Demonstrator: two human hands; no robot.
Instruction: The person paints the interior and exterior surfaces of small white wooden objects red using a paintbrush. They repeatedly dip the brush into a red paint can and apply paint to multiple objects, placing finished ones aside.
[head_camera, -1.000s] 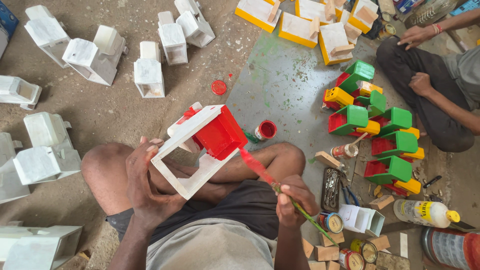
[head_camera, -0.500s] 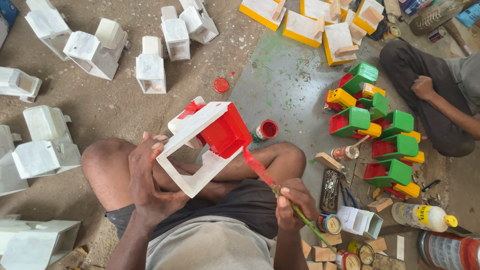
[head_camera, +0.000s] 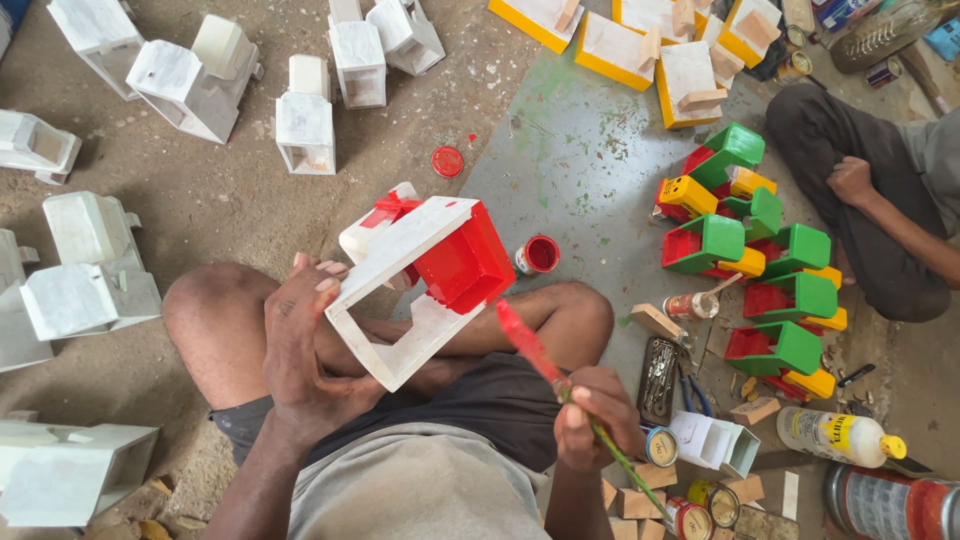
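Between the fingers of the left hand (head_camera: 305, 350), a half-painted white-and-red wooden box (head_camera: 425, 280) gripped, right hand (head_camera: 592, 425) fingers closed around a red-tipped brush (head_camera: 545, 365), open red paint tin (head_camera: 540, 254) just beyond.

One head-worn camera looks steeply down, close over the lap and floor (head_camera: 200, 190).
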